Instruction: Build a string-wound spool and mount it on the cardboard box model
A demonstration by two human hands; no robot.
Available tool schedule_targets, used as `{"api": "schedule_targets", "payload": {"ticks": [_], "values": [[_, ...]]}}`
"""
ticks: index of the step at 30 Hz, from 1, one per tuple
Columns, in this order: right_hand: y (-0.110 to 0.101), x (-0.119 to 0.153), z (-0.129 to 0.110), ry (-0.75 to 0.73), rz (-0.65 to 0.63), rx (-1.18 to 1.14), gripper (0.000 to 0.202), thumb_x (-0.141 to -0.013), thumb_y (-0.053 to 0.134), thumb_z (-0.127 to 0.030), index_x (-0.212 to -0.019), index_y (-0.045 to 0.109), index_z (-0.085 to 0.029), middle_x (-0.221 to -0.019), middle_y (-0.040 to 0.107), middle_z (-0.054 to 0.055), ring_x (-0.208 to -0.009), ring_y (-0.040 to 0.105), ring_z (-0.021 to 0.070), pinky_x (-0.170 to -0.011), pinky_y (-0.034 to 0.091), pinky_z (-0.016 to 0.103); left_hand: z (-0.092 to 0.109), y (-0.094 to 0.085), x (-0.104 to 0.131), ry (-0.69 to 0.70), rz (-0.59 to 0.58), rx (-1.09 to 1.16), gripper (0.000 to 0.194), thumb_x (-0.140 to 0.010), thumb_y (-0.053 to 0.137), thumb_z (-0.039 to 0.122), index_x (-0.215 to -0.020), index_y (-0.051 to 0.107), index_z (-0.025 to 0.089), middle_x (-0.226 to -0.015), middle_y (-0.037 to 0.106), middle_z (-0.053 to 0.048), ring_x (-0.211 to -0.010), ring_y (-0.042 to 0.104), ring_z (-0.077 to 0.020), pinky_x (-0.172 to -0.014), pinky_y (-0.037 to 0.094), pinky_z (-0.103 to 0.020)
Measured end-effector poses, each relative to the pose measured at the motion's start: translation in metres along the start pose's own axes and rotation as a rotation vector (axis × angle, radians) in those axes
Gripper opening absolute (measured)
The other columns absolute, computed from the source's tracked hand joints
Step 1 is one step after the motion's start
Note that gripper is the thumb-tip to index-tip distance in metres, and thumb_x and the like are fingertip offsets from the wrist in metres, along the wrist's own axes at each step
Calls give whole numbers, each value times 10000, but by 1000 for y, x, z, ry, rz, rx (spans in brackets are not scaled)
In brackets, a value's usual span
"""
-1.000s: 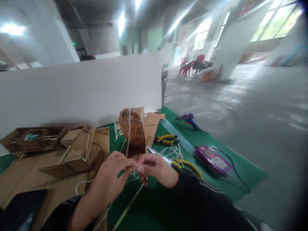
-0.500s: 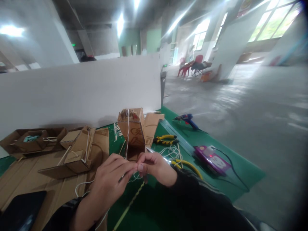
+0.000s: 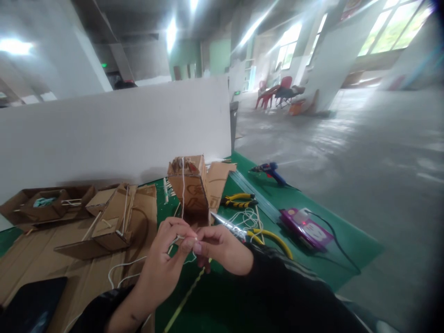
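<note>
In the head view, my left hand (image 3: 169, 256) and my right hand (image 3: 225, 249) meet fingertip to fingertip, both pinching a white string (image 3: 183, 189). From there the string runs up the front of a cardboard box (image 3: 194, 185) and over its top. More of it trails left across the cardboard below. Beneath my right hand a thin yellowish stick (image 3: 185, 296) slants down to the bottom edge; whether its upper end is held I cannot tell. Just beyond my right wrist lie scissors with yellow handles (image 3: 274, 236), blades pointing at the box.
Pliers (image 3: 239, 201), clear glue sticks (image 3: 256, 196), a blue glue gun (image 3: 270, 173) and a purple power strip (image 3: 307, 231) lie on the green table (image 3: 357, 245). Cardboard constructions (image 3: 114, 226) and a dark flat object (image 3: 33, 305) are on the left. A white panel (image 3: 138, 125) stands behind.
My left hand has turned and its fingers have opened out a little, so the pinched string shows more. My right hand has barely shifted. The view has moved slightly.
</note>
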State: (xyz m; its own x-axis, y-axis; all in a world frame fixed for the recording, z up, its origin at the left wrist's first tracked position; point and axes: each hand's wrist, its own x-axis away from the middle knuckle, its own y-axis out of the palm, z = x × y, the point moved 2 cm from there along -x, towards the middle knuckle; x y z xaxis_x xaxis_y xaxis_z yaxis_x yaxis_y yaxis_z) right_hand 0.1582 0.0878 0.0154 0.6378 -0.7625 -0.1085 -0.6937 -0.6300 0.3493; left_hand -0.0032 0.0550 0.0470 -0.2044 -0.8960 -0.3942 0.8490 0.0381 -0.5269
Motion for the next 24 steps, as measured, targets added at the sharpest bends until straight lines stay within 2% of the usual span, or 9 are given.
{"api": "schedule_targets", "payload": {"ticks": [4, 7, 11, 16, 20, 24], "values": [[0, 3, -1, 9, 26, 97, 438, -831, 676, -555, -834, 706, -118, -628, 659, 21, -498, 590, 98, -446, 475, 197, -4, 0, 1, -50, 51, 80, 75, -980, 517, 298, -997, 571, 248, -1116, 611, -48, -1098, 588, -192, -943, 478, -346], [1, 5, -2, 3, 61, 193, 454, -838, 657, -573, -818, 711, -123, -530, 598, -16, -437, 528, 82, -434, 435, 193, -4, 2, 4, -66, 54, 71, 70, -985, 503, 287, -1002, 555, 244, -1066, 648, -40, -1024, 622, -180, -867, 509, -322], [1, 7, -2, -15, 58, 239, 473, -831, 648, -598, -795, 709, -131, -510, 561, -31, -414, 462, 65, -419, 370, 185, 1, 2, 5, 8, 43, -15, 57, -973, 510, 251, -943, 554, 232, -984, 656, -32, -911, 638, -161, -790, 509, -294], [-1, 7, -5, -69, 41, 279, 472, -854, 618, -596, -787, 700, -137, -511, 531, -29, -439, 472, 83, -439, 351, 204, 5, -2, -2, 134, 7, -114, 104, -955, 516, 180, -865, 529, 230, -970, 654, -31, -954, 618, -170, -820, 496, -305], [-2, 7, -10, -140, 38, 345, 410, -901, 581, -519, -761, 675, -146, -518, 515, -32, -453, 458, 90, -465, 351, 219, 2, -4, -5, 263, -68, -258, 118, -937, 531, 135, -871, 556, 229, -940, 677, -24, -975, 589, -186, -851, 494, -325], [0, 9, -17, -320, 81, 638, 287, -945, 519, -339, -745, 636, -169, -625, 574, -7, -574, 516, 116, -579, 393, 248, -5, -1, -5, 287, -188, -417, 130, -931, 474, 108, -881, 536, 210, -915, 663, -46, -960, 576, -215, -802, 516, -352]]}}
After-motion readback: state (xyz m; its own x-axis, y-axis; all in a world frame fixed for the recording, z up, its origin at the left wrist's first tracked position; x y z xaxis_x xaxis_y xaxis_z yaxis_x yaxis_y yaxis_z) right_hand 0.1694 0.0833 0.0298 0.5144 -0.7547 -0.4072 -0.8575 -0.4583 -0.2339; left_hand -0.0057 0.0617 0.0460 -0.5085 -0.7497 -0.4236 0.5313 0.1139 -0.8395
